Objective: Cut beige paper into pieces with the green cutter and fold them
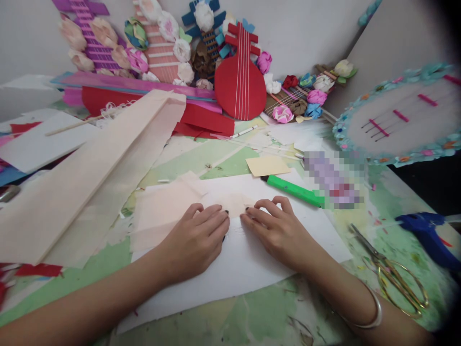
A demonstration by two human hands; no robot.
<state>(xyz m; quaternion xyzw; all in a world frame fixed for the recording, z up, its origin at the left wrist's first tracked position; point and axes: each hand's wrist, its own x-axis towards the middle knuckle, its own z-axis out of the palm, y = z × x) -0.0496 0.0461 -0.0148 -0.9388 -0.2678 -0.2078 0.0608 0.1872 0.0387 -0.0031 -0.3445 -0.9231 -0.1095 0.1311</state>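
Observation:
My left hand (201, 238) and my right hand (283, 230) face each other low over a white paper sheet (237, 274). Between them lies a small piece of cream crepe paper (236, 204). The fingers of both hands are curled together at its near corners, pinching it; the thumbs are mostly hidden. Beside my left hand, larger cream crepe paper pieces (158, 216) overlap on the sheet. Beyond my right hand rest a green box cutter (295, 191) and a small yellow card (268, 166).
Gold-handled scissors (391, 269) and a blue glue gun (428, 235) lie at the right. A long folded cream crepe strip (101, 178) crosses the left side. Along the wall stand a red paper lute (240, 89) and flower-decorated instruments; a round decorated panel (399, 115) is at right.

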